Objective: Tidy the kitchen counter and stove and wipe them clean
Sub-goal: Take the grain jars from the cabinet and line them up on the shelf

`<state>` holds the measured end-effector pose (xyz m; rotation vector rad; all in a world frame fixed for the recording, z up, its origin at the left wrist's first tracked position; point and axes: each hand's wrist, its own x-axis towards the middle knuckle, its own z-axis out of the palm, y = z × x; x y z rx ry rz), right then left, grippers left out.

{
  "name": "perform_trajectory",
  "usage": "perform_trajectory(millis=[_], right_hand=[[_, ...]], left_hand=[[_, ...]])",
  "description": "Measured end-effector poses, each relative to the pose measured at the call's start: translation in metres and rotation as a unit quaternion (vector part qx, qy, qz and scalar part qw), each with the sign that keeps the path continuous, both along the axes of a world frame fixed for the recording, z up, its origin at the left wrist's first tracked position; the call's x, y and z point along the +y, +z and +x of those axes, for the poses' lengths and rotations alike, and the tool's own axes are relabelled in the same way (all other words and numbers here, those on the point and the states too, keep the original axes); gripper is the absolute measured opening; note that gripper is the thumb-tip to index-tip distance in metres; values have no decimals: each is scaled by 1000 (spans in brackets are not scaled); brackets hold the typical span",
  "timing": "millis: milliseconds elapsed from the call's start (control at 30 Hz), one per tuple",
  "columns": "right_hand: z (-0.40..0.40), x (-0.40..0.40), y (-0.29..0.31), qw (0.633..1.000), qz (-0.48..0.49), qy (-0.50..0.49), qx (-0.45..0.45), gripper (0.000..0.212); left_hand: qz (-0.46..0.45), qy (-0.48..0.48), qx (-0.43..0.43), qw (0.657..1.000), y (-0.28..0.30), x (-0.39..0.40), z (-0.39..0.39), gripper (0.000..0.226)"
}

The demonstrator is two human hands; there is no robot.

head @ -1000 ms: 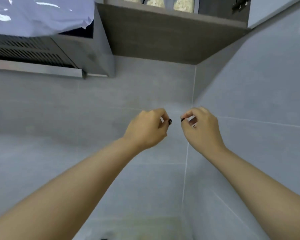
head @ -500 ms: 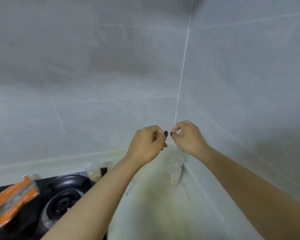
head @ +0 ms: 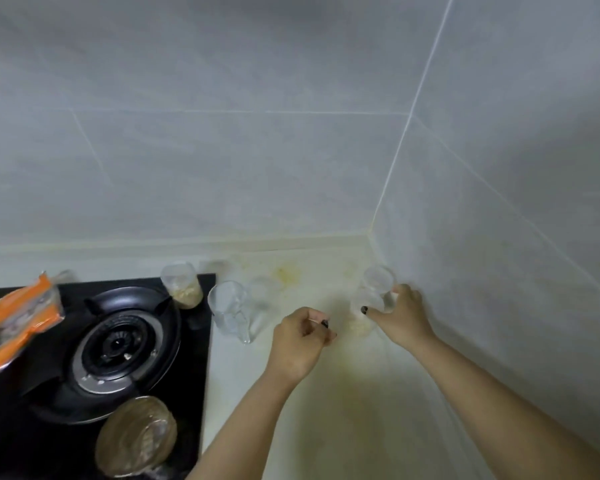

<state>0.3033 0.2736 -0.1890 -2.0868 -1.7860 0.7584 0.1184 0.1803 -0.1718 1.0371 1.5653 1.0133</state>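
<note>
The pale, yellow-stained counter (head: 326,393) meets grey tiled walls (head: 222,150). A black glass stove (head: 125,344) sits on its left side. A clear plastic jar (head: 373,299) with pale bits at the bottom stands in the corner, and the right hand (head: 397,315) holds it with curled fingers. The left hand (head: 300,341) is curled up just beside it, holding nothing I can see.

A stained pale counter (head: 326,393) is lying beside a black stove (head: 191,358); clear containers (head: 184,287) are standing along their shared edge.
</note>
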Motion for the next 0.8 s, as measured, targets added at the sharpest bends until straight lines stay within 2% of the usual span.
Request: perform_trajectory(millis=[233,400,533,600,700,800], right_hand=[[-10,0,-47,992,72,-54,91,58],[-19,-2,-61,982,96,-59,154,68],[-16,-2,-63,978,111,-61,166,48],[-11,-9,-58,973,110,-76,189,46],[0,-28,-49,957,120,-118,237,47],[14,-53,-37,942,123,-145,276,47]], left_hand=[[-22,38,-1,999,-19,-5,-10,27],[-24,39,-8,999,-25,-9,-6,28],[-23,27,-18,999,-19,-4,4,26],[-11,15,-10,1000,-12,9,10,25],[21,-15,27,999,-3,39,23,23],[49,-58,118,990,-8,76,41,19]])
